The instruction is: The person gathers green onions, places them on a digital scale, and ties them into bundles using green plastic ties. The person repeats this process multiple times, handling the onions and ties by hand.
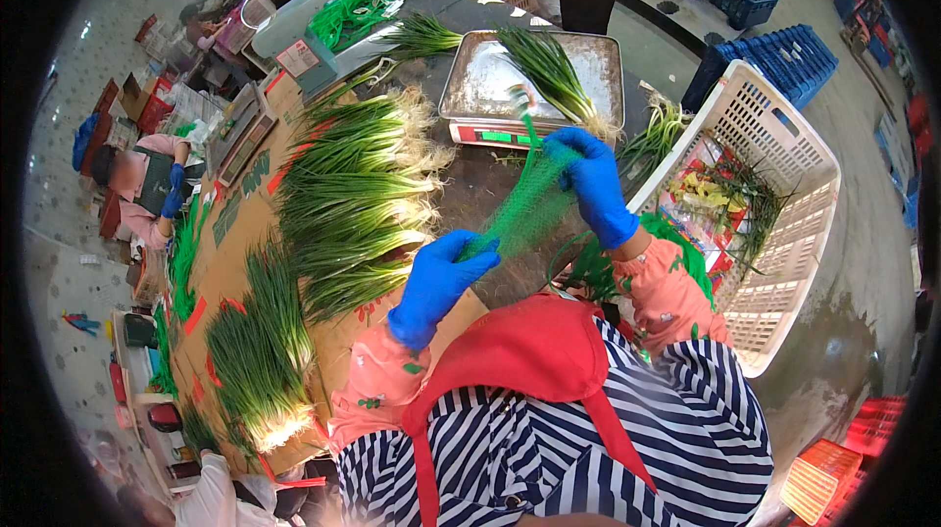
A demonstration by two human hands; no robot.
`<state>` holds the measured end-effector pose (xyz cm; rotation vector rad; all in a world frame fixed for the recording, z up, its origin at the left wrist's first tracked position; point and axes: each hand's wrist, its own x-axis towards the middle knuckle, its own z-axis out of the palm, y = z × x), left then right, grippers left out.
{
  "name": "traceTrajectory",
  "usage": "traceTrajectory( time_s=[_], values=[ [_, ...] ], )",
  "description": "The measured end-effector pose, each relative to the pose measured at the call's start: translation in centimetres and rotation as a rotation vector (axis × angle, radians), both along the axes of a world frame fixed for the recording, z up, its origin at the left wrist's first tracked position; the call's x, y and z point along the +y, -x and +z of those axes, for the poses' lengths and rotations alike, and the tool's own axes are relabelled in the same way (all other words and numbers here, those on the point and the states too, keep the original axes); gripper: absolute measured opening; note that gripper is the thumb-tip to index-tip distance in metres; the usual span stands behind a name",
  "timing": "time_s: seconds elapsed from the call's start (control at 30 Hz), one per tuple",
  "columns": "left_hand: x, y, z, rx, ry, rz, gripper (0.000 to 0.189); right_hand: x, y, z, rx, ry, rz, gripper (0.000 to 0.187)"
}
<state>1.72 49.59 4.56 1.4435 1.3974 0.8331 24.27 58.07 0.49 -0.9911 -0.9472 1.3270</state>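
A green mesh net bag (518,200) is stretched between my two hands in front of the scale. My left hand (441,281), in a blue glove, pinches its lower end. The upper end is gripped by my right hand (592,178), also gloved in blue. A strip with a blurred tag (523,97) hangs from the net near the right fingers. Beyond them, a bunch of green onions (551,75) lies on the metal pan of a weighing scale (481,78), roots toward me. To the left, several bunches of green onions (353,196) lie in a row, roots pointing right.
A white plastic crate (786,233) with scraps stands at the right, green nets (595,269) beside it. More onions (257,343) lie at the lower left. A grey-green machine (301,42) holds green nets at the back. Across the table a person (151,189) wears blue gloves.
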Motion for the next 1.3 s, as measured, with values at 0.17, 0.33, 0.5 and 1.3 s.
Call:
traceTrajectory(
  time_s=[0.17, 0.33, 0.5, 1.3],
  values=[
    [5.4, 3.9, -2.6, -0.266, -0.042, 0.289, 0.014, -3.7, 2.2, -0.4, -0.11, 0.162, 0.571, 0.021],
    [3.4, 4.8, -2.4, -0.868, 0.164, -0.016, 0.016, -4.2, 2.8, -1.1, -0.406, -0.041, 0.341, 0.018],
    [0.3, 0.3, -3.6, 0.009, -0.092, -0.162, 0.014, 0.6, -1.4, -2.8, 0.3, 0.042, 0.177, 0.014],
    [6.3, 1.4, 3.5, -0.317, -0.121, 0.033, 0.013, -6.3, 3.8, -3.0, 0.134, -0.201, 0.734, 0.039]
  ],
)
